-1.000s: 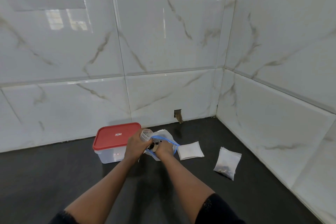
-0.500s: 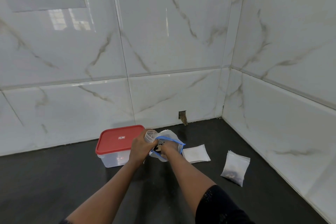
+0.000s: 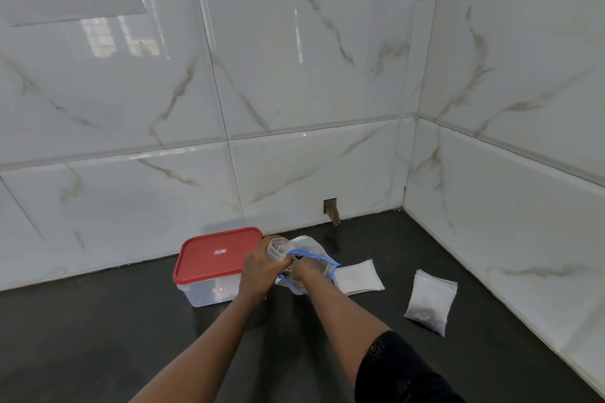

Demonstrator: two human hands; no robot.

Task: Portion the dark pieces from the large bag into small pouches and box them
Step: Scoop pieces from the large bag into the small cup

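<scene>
Dark surface [image 3: 98, 337], marble-tiled corner [image 3: 410, 157]; left hand [image 3: 258, 267] tight around pouch [image 3: 276, 249]; right hand [image 3: 306, 271], grip unclear.

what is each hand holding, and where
Left hand grips the small clear pouch around its side below the open mouth. Right hand is in the mouth of the large bag; any hold cannot be told.

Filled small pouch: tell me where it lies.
In the head view, the filled small pouch lies on the dark surface at right, between the flat empty pouches and the right wall, touching neither.
</scene>
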